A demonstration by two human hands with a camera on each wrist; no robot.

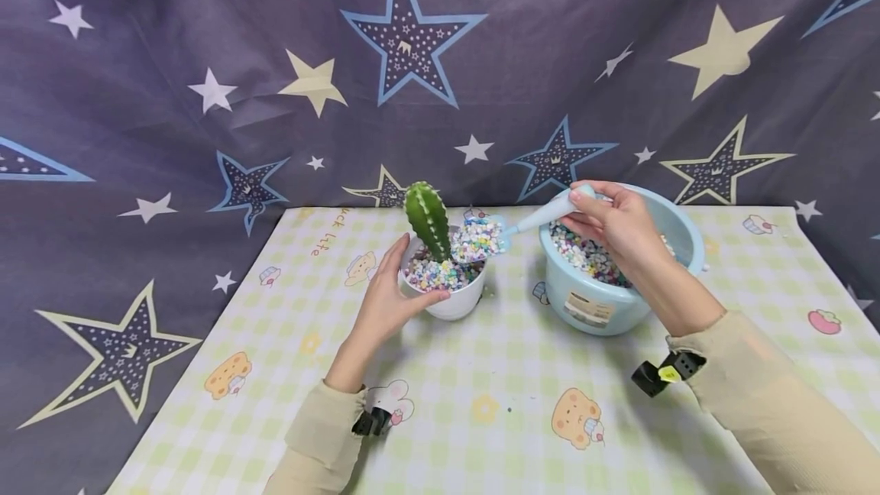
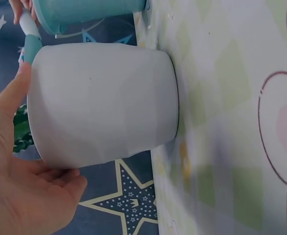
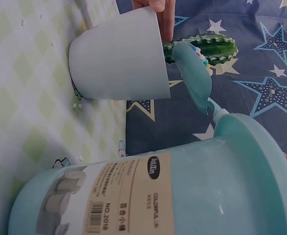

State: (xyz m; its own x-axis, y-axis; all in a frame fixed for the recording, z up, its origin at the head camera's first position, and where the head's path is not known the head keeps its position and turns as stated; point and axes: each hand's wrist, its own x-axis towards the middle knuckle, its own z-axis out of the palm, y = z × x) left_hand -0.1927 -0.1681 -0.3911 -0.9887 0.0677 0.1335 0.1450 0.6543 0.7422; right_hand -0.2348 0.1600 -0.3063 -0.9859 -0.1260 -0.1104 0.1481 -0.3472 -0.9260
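A green ridged cactus (image 1: 428,220) stands, slightly tilted, in a white flowerpot (image 1: 455,305) filled with small multicoloured pebbles (image 1: 440,275). My left hand (image 1: 386,298) holds this pot at its rim, the thumb on the near side and the fingers round the left. In the left wrist view the pot (image 2: 104,103) rests on the table. My right hand (image 1: 619,224) grips the handle of a light blue trowel (image 1: 543,214). Heaped with pebbles, the trowel's blade (image 3: 192,78) is held level over the pot's right rim, beside the cactus.
A light blue bucket (image 1: 560,292) with a paper label stands right of the pot, under my right forearm, with more pebbles (image 1: 587,254) inside. A checked, cartoon-printed cloth (image 1: 481,373) covers the table. Behind hangs a dark curtain (image 1: 275,14) with stars. A few stray pebbles lie about.
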